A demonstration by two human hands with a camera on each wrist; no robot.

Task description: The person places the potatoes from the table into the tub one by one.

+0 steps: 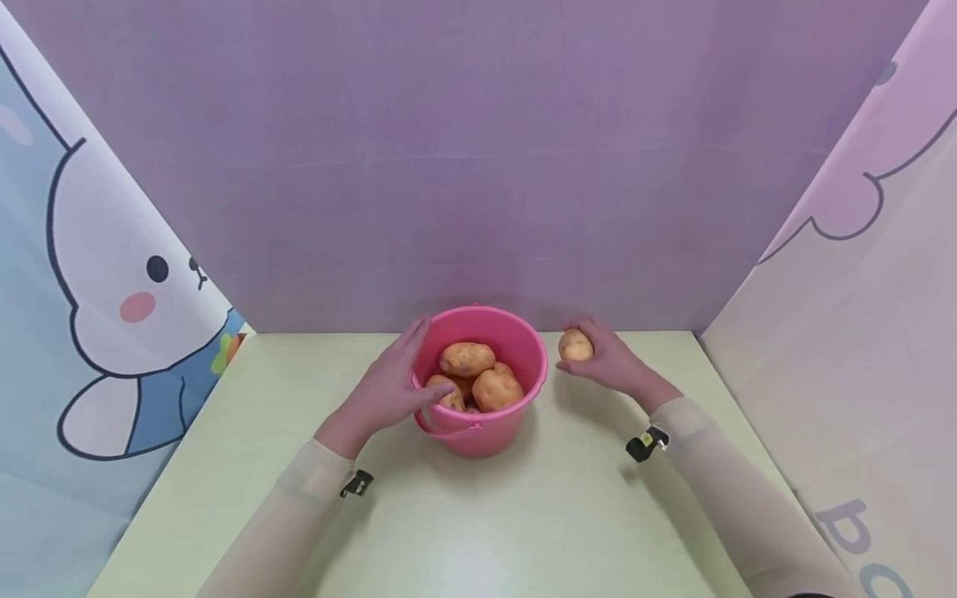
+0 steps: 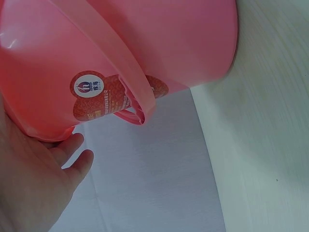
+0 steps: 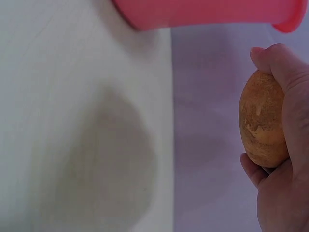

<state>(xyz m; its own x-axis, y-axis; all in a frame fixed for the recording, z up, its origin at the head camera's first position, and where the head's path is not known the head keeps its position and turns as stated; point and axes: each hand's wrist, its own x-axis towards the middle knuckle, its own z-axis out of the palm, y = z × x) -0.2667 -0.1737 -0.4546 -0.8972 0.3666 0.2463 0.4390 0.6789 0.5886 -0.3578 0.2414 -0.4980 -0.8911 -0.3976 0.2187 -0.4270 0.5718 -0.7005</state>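
Note:
A pink plastic bucket (image 1: pixel 486 436) stands upright on the table, with several potatoes (image 1: pixel 467 360) inside. My left hand (image 1: pixel 392 378) holds the bucket's left side at the rim, thumb over the opening and fingers along the outside. In the left wrist view, two fingertips (image 2: pixel 79 164) show just beneath the rim. To the right of the bucket, my right hand (image 1: pixel 609 359) grips a single potato (image 1: pixel 576 345) between thumb and fingers. The right wrist view shows this potato (image 3: pixel 263 121) raised above the table, apart from the bucket, its shadow falling below.
The bucket's handle (image 1: pixel 449 433) hangs down at its front left. A pale wooden table (image 1: pixel 478 531) lies under everything. A purple cloth wall (image 1: pixel 478 166) rises behind the bucket, and printed cloth panels (image 1: pixel 112 291) flank the table on both sides.

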